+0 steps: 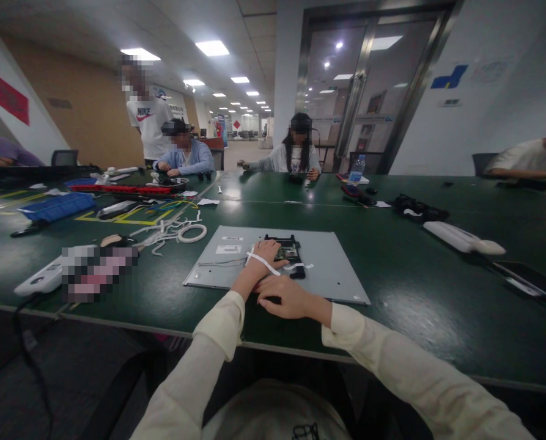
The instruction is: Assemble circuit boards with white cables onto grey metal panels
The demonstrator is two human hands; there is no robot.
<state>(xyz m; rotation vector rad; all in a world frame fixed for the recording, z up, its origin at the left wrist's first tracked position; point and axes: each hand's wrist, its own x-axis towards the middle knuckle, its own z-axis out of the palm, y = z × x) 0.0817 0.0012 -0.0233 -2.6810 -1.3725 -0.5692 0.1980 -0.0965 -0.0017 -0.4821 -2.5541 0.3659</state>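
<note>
A flat grey panel [332, 263] lies on the green table before me, with a black plastic frame [297, 269] and a green circuit board [288, 252] on its middle. My left hand [267, 255] rests over the board's left part, palm down, fingers stretched out. A white strip [267, 264] crosses its wrist. Another white strip [304, 266] lies across the frame's lower part. My right hand [285, 297] is at the panel's front edge, close against my left wrist, its fingers curled; whatever they hold, if anything, is hidden. A thin grey cable [222, 264] runs left over the panel.
Left of the panel lie white cable loops [191, 233], a white handheld device [47, 275] and a blue tray [57, 206]. To the right are a white device [458, 237] and a dark phone-like slab [536, 281]. Several people sit or stand around; a bottle [356, 170] stands opposite.
</note>
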